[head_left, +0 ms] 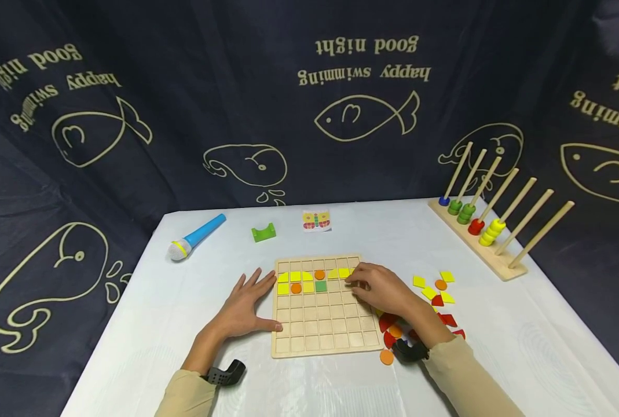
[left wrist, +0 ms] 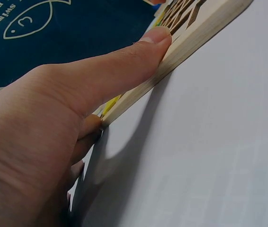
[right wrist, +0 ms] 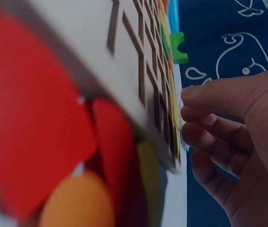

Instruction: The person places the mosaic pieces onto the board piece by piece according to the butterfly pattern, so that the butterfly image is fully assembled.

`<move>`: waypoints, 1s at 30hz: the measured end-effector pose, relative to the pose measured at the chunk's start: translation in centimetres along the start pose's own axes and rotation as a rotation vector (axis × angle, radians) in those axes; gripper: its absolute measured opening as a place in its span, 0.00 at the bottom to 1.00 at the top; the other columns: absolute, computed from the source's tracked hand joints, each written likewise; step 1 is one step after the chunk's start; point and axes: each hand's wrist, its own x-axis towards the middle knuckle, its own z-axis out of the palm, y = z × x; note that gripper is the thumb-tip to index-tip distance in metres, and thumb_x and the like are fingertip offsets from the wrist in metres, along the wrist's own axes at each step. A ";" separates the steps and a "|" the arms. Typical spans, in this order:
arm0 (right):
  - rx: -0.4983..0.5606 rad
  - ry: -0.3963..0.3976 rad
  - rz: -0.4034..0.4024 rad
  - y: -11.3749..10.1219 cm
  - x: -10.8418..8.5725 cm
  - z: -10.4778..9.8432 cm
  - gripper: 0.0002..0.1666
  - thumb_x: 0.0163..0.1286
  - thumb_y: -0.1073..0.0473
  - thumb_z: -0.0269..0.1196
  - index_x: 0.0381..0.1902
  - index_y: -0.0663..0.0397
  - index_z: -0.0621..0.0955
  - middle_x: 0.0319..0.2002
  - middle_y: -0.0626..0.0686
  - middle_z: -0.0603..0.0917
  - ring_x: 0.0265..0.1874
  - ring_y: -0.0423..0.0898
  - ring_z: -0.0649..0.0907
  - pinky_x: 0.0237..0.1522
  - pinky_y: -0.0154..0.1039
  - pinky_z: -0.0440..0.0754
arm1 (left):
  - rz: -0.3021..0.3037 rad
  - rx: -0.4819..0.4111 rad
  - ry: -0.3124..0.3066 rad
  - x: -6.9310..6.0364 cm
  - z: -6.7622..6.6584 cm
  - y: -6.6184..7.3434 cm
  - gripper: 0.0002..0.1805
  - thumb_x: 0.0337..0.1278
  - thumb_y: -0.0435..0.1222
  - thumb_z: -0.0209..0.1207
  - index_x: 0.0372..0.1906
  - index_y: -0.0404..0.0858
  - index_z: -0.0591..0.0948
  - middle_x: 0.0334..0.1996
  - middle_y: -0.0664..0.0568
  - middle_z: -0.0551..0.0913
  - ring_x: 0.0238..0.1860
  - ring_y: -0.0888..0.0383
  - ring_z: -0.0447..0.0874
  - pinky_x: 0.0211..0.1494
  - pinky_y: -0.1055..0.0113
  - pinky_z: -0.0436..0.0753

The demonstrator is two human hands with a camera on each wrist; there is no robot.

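A wooden grid board (head_left: 317, 328) lies on the white table. Yellow pieces (head_left: 308, 287), orange discs (head_left: 296, 288) and one green square (head_left: 321, 286) sit in its upper rows. My left hand (head_left: 242, 307) spreads its fingers at the board's left side; its thumb (left wrist: 148, 45) rests on the edge. My right hand (head_left: 382, 288) hovers over the upper right cells, fingers loosely bent beside a yellow piece (head_left: 344, 273). In the right wrist view no piece shows between the fingertips (right wrist: 191, 130). Whether they touch the board is unclear.
Loose red, orange and yellow pieces (head_left: 447, 319) lie right of the board, some under my right forearm. Behind are a toy microphone (head_left: 197, 237), a green notched block (head_left: 264, 233) and a butterfly pattern card (head_left: 317, 220). A peg rack with rings (head_left: 478, 237) stands back right.
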 end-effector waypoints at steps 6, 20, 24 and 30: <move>0.011 0.002 0.040 0.9 -1.6 -0.4 0.12 0.61 0.60 0.69 0.43 0.48 0.87 0.38 0.41 0.81 0.36 0.41 0.78 0.43 0.41 0.79 | -0.002 0.003 -0.007 0.1 -0.2 0.2 0.65 0.25 0.73 0.65 0.73 0.42 0.62 0.73 0.57 0.57 0.75 0.50 0.43 0.74 0.48 0.40; 0.047 -0.017 0.214 3.2 -4.4 -2.0 0.15 0.60 0.58 0.70 0.46 0.47 0.86 0.35 0.39 0.80 0.33 0.41 0.76 0.39 0.39 0.79 | -0.010 0.006 -0.018 0.0 -0.2 0.2 0.65 0.26 0.73 0.64 0.73 0.42 0.62 0.73 0.57 0.57 0.75 0.51 0.41 0.74 0.48 0.39; 0.075 -0.048 0.194 3.8 -5.1 -2.4 0.13 0.60 0.61 0.69 0.44 0.46 0.86 0.35 0.39 0.81 0.34 0.40 0.76 0.42 0.40 0.80 | -0.007 0.006 -0.012 0.0 -0.1 0.1 0.65 0.26 0.74 0.64 0.73 0.43 0.62 0.73 0.58 0.57 0.75 0.51 0.42 0.74 0.48 0.39; 0.179 -0.119 0.157 4.6 -5.7 -2.7 0.17 0.60 0.67 0.66 0.46 0.45 0.86 0.40 0.41 0.81 0.37 0.43 0.77 0.42 0.38 0.80 | -0.012 0.013 -0.014 0.0 -0.1 0.1 0.65 0.26 0.74 0.64 0.73 0.42 0.62 0.73 0.58 0.57 0.75 0.51 0.42 0.74 0.48 0.39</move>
